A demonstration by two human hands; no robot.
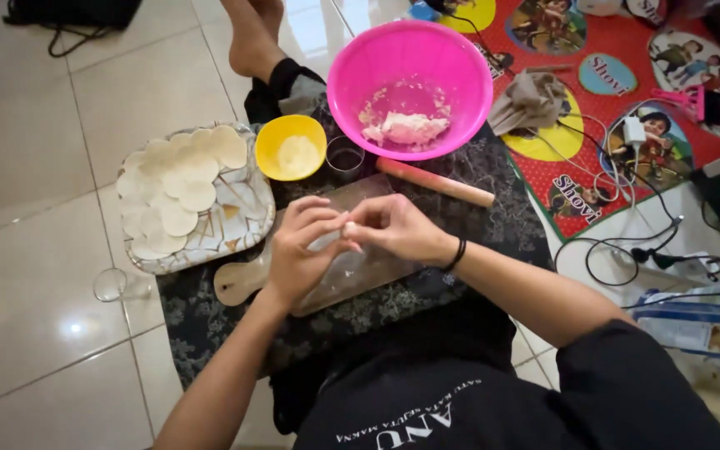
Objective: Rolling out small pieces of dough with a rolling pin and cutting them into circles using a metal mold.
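White dough piece point(348, 227) is being pinched between the fingers of the left hand point(302, 250) and right hand point(397, 227), both grasping it. They are hovering over the wooden board point(247, 282), near the pink bowl point(410, 83).

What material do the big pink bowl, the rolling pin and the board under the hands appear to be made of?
Pink bowl: probably plastic, with a bright uniform colour and soft sheen. Rolling pin: likely wood, pale tan and matt. Board: seems wooden, with a light brown handle; its top looks dusted white, maybe with flour.
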